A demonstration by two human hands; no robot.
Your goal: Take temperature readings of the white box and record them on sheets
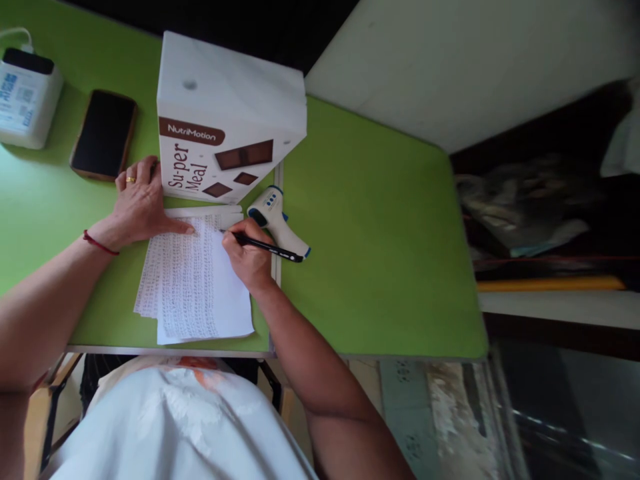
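My right hand (250,255) is closed around a black pen (280,251), its tip at the upper part of a sheet of paper (233,300). Dense rows of handwriting cover the left and middle of that sheet, while its right side is blank. Other written sheets (149,293) stick out beneath it on the left. My left hand (143,203) lies with fingers apart, thumb on the paper's upper left and fingertips against a white box (230,80) marked NutriMotion. Just beyond my right hand a white infrared thermometer (280,223) rests on the table, partly hidden by that hand.
On the green table (370,253), a dark phone (104,135) in a brown case lies left of the box. A white device (27,97) with a cable stands at the far left. A pale wall (450,67) borders the table's back right; plastic bags (525,207) fill a shelf beyond.
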